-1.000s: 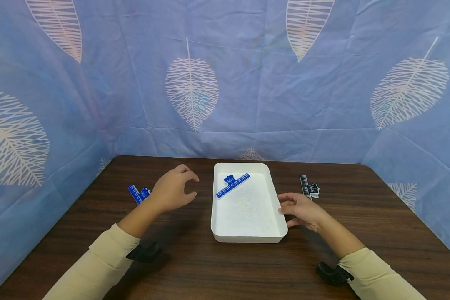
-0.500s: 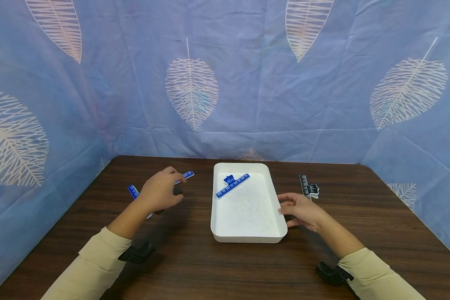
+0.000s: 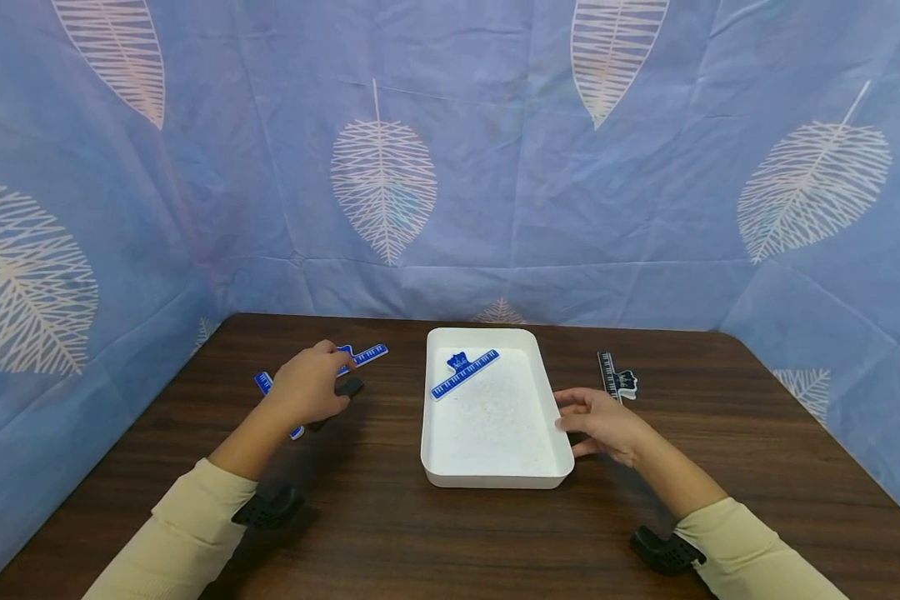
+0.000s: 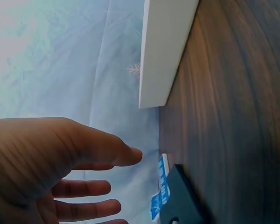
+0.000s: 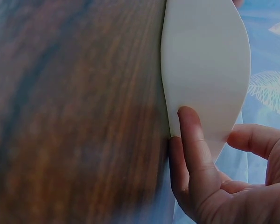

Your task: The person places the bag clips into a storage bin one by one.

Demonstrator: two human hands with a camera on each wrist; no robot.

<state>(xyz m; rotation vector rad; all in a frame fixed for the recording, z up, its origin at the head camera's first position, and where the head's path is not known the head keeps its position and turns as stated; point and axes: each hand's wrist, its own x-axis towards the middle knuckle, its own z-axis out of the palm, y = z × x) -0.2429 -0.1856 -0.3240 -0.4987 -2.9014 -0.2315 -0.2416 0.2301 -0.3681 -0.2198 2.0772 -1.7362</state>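
My left hand hovers over the left part of the table, fingers loosely bent and apart; in the left wrist view nothing lies between thumb and fingers. Just beyond its fingertips is a blue keyboard-patterned clip. A dark clip lies under the hand, partly covered. Another blue clip is mostly hidden behind the hand and wrist. My right hand holds the right side of a white tray, thumb at the rim and fingers against the outer wall. Inside the tray lies a blue keyboard-patterned clip.
A black keyboard-patterned clip lies right of the tray, just beyond the right hand. The dark wooden table ends at a blue leaf-print cloth at the back and sides.
My left hand has moved left and slightly down, away from the tray, uncovering a blue clip and part of a dark clip. The right hand and tray stay put.
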